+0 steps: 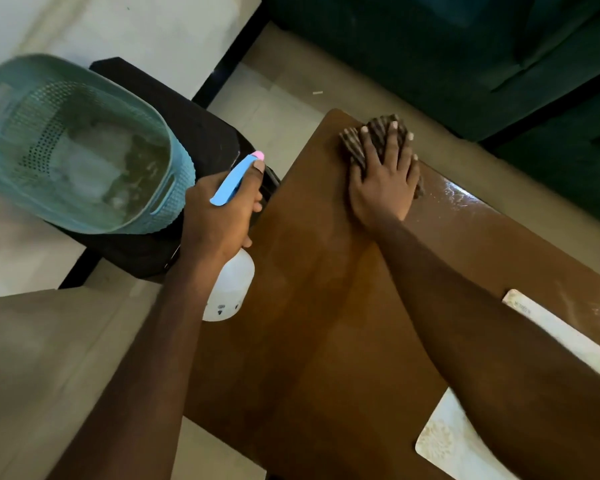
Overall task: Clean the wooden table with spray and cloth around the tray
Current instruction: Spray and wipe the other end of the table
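Head view: the striped cloth point(378, 131) is pressed by the spread right hand point(383, 183) at the far corner of the wooden table point(326, 323). The spray bottle point(230, 285) is gripped by the left hand point(219, 211). The tray point(442, 443) lies nearer, rightward of the cloth.

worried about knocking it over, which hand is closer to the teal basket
Left. The left hand, gripping the spray bottle, is just beside the basket; the right hand presses the cloth on the table, farther away.

Recorded on inspection: one wooden table point(326, 306), one cloth point(354, 143), one spray bottle point(231, 285), one tray point(444, 441), one teal basket point(182, 168), one black stool point(194, 126), and two hands: left hand point(219, 209), right hand point(381, 181).
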